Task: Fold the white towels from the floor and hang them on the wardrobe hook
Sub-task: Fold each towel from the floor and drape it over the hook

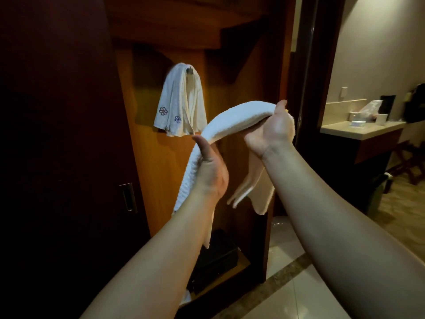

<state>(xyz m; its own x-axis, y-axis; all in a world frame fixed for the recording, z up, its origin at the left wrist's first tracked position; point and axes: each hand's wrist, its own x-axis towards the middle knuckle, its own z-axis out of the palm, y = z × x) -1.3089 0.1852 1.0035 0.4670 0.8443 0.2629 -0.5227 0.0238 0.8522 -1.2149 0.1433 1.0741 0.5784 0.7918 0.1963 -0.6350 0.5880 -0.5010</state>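
One towel point(177, 100) already hangs on the wardrobe hook point(190, 69) at eleven o'clock. My left hand point(210, 171) and right hand point(272, 127) each close their grip on a second folded towel point(232, 119), not yet hung; any left on the floor stay out of view.

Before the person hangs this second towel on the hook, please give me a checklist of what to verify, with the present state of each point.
1. Held towel gripped by both hands: ok. The left hand holds the lower part, the right hand the upper end.
2. Held towel folded neatly: not ok. It is a loose strip, with ends dangling below both hands.
3. Wardrobe hook reachable: ok. The wardrobe is open, with nothing between hands and hook.
4. Free room on the hook: cannot tell. The flower-embroidered towel already drapes over it, and only the tip shows.
5. Hung towel secure: ok, as far as visible. It hangs on both sides of the hook.
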